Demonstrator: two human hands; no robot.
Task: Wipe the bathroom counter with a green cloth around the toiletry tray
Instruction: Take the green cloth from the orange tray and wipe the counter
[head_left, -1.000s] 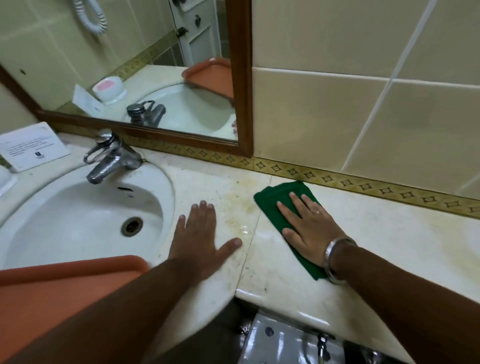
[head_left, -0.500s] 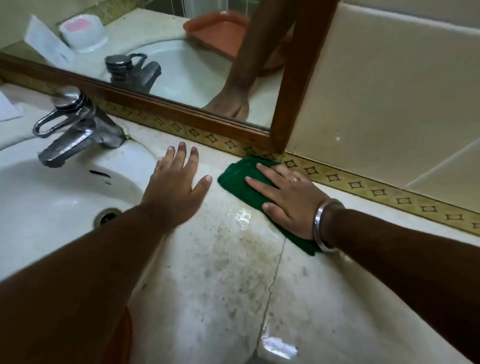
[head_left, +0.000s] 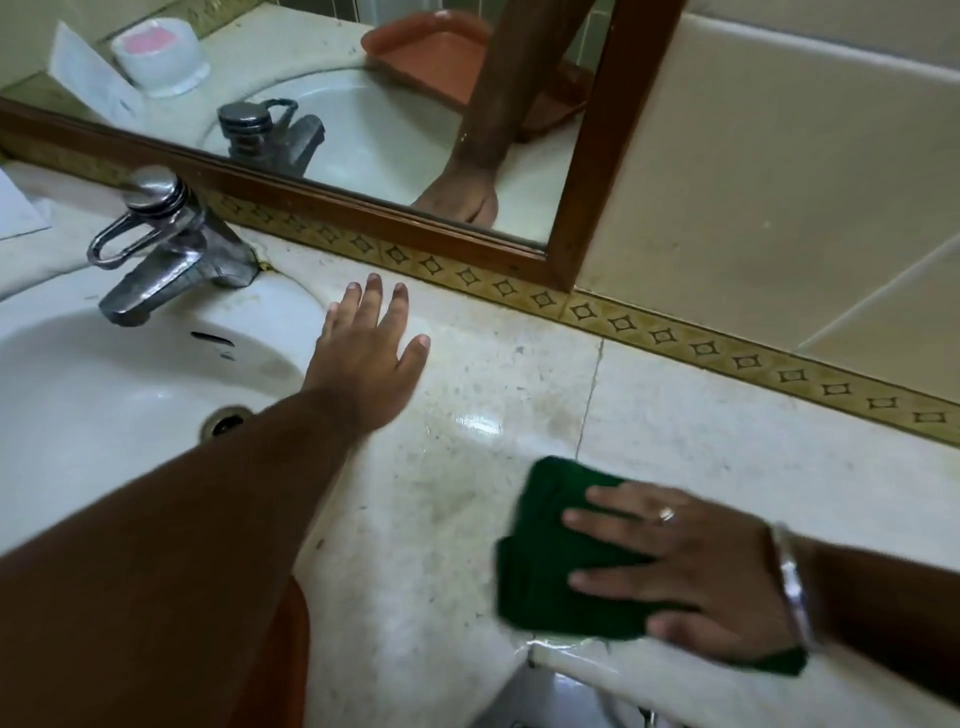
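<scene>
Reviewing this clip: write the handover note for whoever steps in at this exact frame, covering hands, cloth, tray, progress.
Right hand: flat, fingers spread, pressing the green cloth onto the counter near its front edge; no closed grip.
Left hand: open, empty, palm down by the sink rim.
Orange tray: only a sliver shows under the left forearm, at the front.
Done: wet sheen shows on the counter between the hands.
Left: brownish staining remains mid-counter; the area around the tray is not visible.
</scene>
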